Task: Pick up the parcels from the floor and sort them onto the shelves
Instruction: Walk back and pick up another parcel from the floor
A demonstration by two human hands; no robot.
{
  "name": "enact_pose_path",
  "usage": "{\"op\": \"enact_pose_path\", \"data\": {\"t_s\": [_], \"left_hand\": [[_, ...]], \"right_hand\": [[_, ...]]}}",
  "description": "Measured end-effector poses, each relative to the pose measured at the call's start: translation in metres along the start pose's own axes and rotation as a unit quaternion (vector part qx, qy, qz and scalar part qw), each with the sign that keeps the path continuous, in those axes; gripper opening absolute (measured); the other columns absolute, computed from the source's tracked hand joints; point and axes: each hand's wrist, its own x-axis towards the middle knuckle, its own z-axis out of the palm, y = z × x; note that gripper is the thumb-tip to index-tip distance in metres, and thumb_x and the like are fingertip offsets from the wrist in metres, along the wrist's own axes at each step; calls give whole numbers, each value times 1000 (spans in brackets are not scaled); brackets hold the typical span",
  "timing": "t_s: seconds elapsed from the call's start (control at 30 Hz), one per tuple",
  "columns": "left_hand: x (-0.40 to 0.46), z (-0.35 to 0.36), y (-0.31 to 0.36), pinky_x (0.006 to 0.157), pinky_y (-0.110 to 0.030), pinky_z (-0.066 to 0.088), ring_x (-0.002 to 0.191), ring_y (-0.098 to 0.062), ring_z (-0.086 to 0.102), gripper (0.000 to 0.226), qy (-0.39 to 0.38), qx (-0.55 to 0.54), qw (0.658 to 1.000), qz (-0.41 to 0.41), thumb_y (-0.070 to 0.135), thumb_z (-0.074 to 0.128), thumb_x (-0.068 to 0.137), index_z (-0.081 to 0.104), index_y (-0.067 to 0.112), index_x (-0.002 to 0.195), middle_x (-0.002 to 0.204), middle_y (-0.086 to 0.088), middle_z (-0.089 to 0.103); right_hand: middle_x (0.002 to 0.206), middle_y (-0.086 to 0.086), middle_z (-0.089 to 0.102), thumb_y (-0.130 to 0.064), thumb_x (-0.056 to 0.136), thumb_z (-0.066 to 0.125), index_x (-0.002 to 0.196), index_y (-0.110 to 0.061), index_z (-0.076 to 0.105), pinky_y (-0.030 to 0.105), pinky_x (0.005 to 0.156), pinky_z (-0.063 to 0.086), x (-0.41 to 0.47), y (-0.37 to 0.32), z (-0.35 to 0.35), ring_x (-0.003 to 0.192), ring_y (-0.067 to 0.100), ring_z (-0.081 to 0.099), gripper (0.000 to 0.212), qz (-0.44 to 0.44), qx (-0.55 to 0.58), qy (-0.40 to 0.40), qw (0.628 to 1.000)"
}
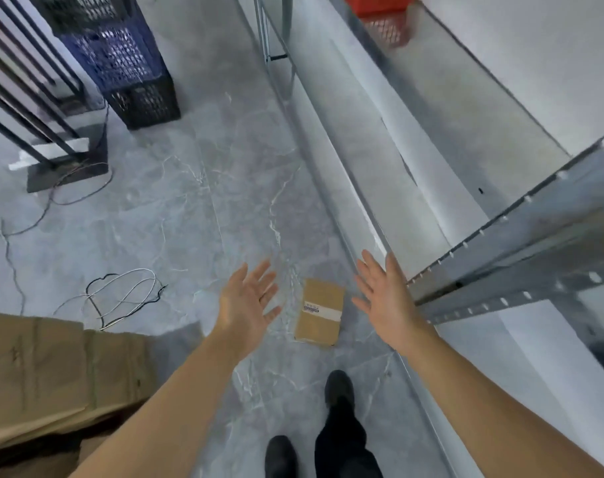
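A small brown cardboard parcel (319, 310) with a white label lies flat on the grey marble floor, just ahead of my feet. My left hand (248, 300) hovers above and to the left of it, palm turned inward, fingers spread, holding nothing. My right hand (385, 296) hovers to the right of the parcel, also spread and holding nothing. Neither hand touches the parcel. The grey metal shelves (521, 250) run along my right side, their surfaces bare near me.
Flattened cardboard boxes (52, 374) lie at the lower left. Loose cables (124, 298) trail over the floor to the left. Stacked blue and black plastic crates (128, 63) stand at the back left beside a black metal rack (45, 132). A red crate (383, 15) sits on the far shelf.
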Motion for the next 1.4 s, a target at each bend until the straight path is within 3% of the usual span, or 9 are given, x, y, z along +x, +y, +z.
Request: {"op": "enact_pose_path", "data": {"t_s": [0.53,0.67,0.77,0.93,1.03,1.1,1.27,1.33,1.4], "left_hand": [[275,-65,-167,128,-46,20,158,-18,27,55,87,178,977,-85,43,35,109,36,23,160,170,2,33],[323,-84,-207,130,-50,15,160,-22,22,59,108,196,968,-111,47,38,108,33,25,162,172,2,27],[354,-92,-232,130,-44,18,158,-19,26,55,113,236,961,-90,46,42,107,38,31,160,171,6,31],[404,-98,-265,125,-45,20,158,-25,26,62,97,280,946,-135,52,41,106,25,35,163,172,1,28],[422,-107,-287,119,-38,31,145,-31,47,71,77,332,921,-187,68,38,97,44,29,156,159,-5,49],[436,-121,-308,121,-46,37,132,-31,58,88,84,334,918,-195,84,40,77,57,29,144,148,-8,61],[404,-109,-293,100,-37,34,119,-21,55,31,81,270,938,-204,45,38,108,61,28,120,130,-2,61],[382,-111,-284,106,-40,37,126,-21,54,30,90,248,950,-168,42,36,108,61,33,121,134,2,60],[354,-111,-267,115,-45,39,129,-21,52,32,103,217,962,-129,45,31,110,61,44,122,132,10,59]], "right_hand": [[167,-1,33,-57,105,29,158,-30,33,48,114,35,276,190,-118,151,22,35,60,108,-117,104,982],[169,-4,28,-57,105,31,159,-31,28,44,114,34,317,242,-145,153,18,30,60,162,-153,88,971],[172,-6,19,-57,105,29,162,-30,18,44,119,30,335,273,-159,157,15,22,64,202,-163,48,965],[173,-8,12,-65,102,27,163,-35,10,45,122,25,369,305,-173,158,16,16,70,243,-166,38,955],[172,-9,18,-74,96,29,161,-40,14,45,123,22,388,318,-177,158,16,19,75,283,-157,56,944],[167,-9,30,-78,92,30,160,-39,23,44,121,25,400,328,-179,155,18,26,79,296,-156,66,940],[145,-1,59,-60,104,28,139,-31,57,48,120,36,397,322,-169,131,19,53,54,242,-125,70,960],[141,-6,60,-57,105,30,135,-36,58,48,120,37,384,307,-160,129,15,54,46,198,-149,54,967],[148,-9,56,-53,107,33,149,-36,48,42,115,41,366,288,-145,133,9,53,47,151,-181,34,971]]}}
